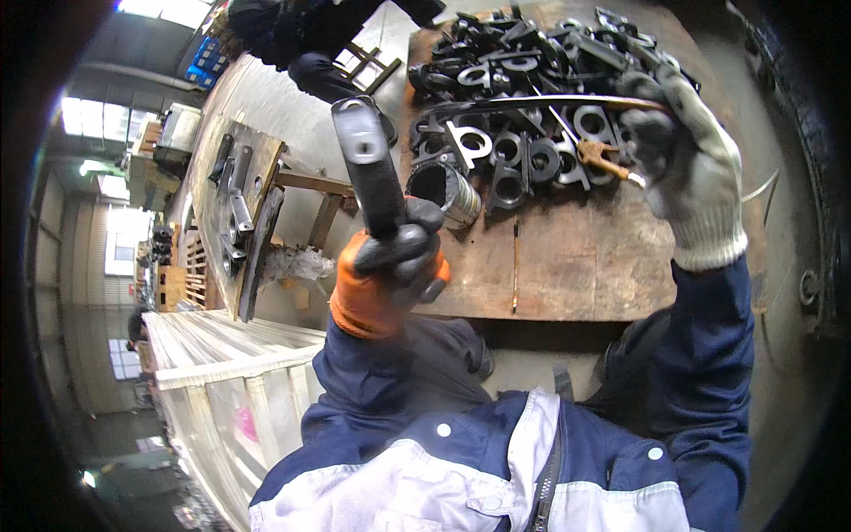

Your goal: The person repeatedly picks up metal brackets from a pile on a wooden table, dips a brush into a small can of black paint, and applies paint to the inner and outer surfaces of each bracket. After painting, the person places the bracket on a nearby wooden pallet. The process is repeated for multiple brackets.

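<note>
My left hand, in an orange glove with black fingers, is closed around a dark, flat metal part with a hole near its raised end. The part is held up to the left of the wooden table. My right hand, in a whitish knit glove with grey fingers, pinches a long, thin, dark rod-like tool, its brownish end at the fingers. The rod points left over a heap of black metal parts. Close to the right hand is a yellow-brown tool, its kind unclear. An open can with a dark inside stands near my left hand.
The parts lie on a worn wooden table, along with a thin stick. To the left, a bench bears more metal parts. A slatted pale rack stands at lower left. Another person is at the far side.
</note>
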Action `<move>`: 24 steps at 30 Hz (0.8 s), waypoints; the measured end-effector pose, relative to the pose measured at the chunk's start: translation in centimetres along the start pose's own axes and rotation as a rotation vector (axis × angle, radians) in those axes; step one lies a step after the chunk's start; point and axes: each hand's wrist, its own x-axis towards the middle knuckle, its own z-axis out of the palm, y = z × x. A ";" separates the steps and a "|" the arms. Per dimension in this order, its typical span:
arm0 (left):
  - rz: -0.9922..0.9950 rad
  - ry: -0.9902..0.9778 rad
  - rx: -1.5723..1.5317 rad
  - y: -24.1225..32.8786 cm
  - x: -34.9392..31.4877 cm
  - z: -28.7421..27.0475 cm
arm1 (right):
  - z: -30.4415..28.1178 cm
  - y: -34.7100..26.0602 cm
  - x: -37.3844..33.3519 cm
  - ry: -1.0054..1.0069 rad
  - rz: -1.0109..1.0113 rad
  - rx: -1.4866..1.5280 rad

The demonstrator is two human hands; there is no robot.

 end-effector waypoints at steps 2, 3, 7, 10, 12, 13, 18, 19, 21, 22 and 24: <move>0.086 0.237 0.250 0.1 0.4 -1.0 | 0.1 -1.0 0.1 -0.060 -0.017 0.097; 0.135 0.320 0.330 0.0 0.7 -1.6 | 0.3 -1.5 -0.3 0.005 -0.011 0.108; 0.446 0.399 0.534 0.7 1.6 -4.1 | 2.5 -2.6 -2.7 0.022 -0.106 0.113; 0.648 0.683 0.881 1.0 1.9 -4.9 | 4.9 -2.9 -5.1 0.036 -0.168 -0.241; 0.735 0.833 1.015 1.2 2.0 -4.9 | 6.4 -2.5 -6.6 -0.021 -0.281 -0.486; 0.752 0.897 1.129 1.2 1.9 -4.8 | 7.1 -1.8 -7.1 -0.020 -0.350 -0.480; 0.679 1.044 1.424 1.1 1.5 -4.3 | 9.2 1.8 -8.8 -0.250 -0.708 -0.769; 0.662 1.032 1.475 1.0 1.5 -4.3 | 9.4 2.3 -8.9 -0.283 -0.804 -0.830; 0.767 1.053 1.471 0.9 1.5 -4.4 | 9.8 2.9 -8.9 -0.287 -0.713 -0.843; 0.841 1.053 1.481 0.9 1.5 -4.4 | 9.9 3.0 -8.7 -0.308 -0.693 -0.853; 0.857 1.024 1.592 0.8 1.3 -4.6 | 10.0 3.3 -8.4 -0.330 -0.658 -0.814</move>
